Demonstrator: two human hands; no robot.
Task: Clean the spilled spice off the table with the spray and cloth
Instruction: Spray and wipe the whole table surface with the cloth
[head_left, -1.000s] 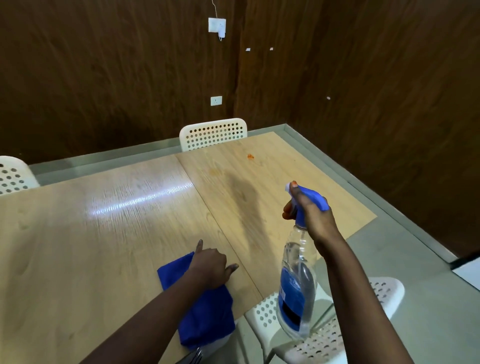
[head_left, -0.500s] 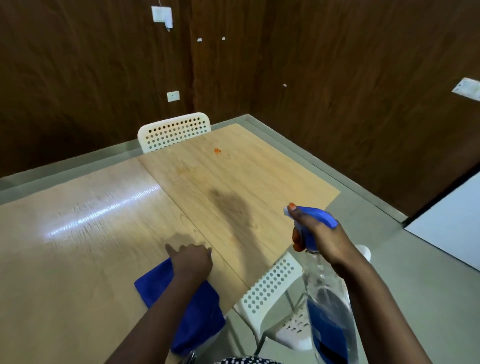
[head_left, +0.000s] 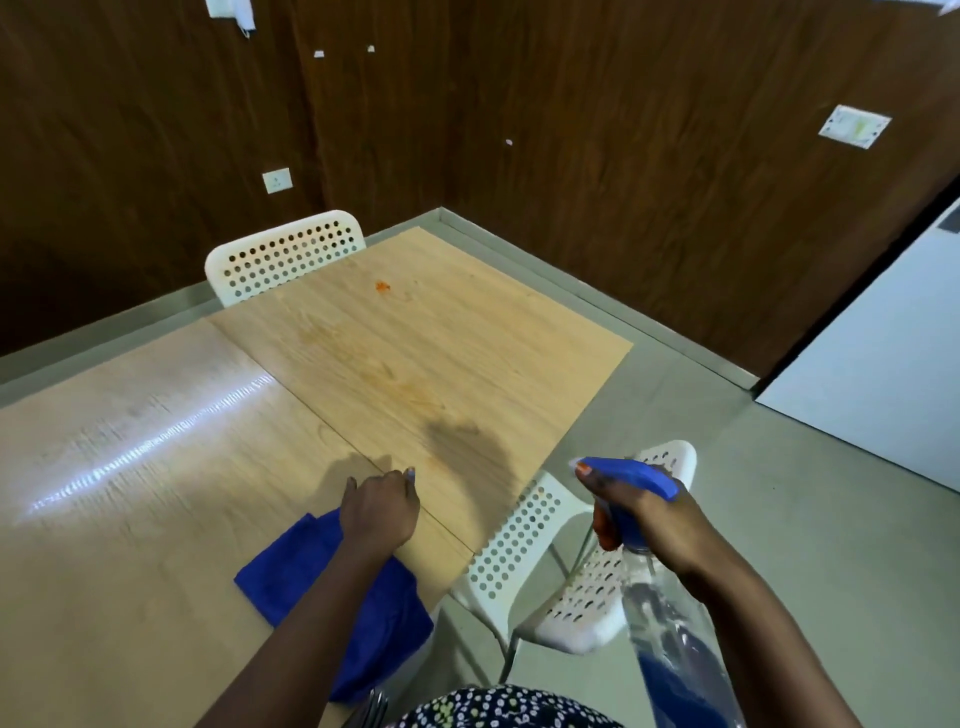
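Observation:
A small orange spice spot (head_left: 383, 286) lies at the far end of the wooden table (head_left: 156, 467), with faint orange smears nearer. A blue cloth (head_left: 291, 566) lies on the table's near edge, partly hanging off. My left hand (head_left: 378, 512) rests on the cloth's far end with fingers curled over it. My right hand (head_left: 641, 512) grips the blue trigger head of a clear spray bottle (head_left: 670, 649), held in the air off the table's right side, above a chair, nozzle pointing left toward the table.
A white perforated chair (head_left: 524, 540) stands at the table's near right corner, under my right arm. Another white chair (head_left: 283, 254) sits at the far side. Dark wood walls enclose the corner; a white panel (head_left: 883, 374) stands at right.
The view has swung further right and down. My right hand with the bottle has dropped lower and come off the table's right side. My left hand stays on the cloth.

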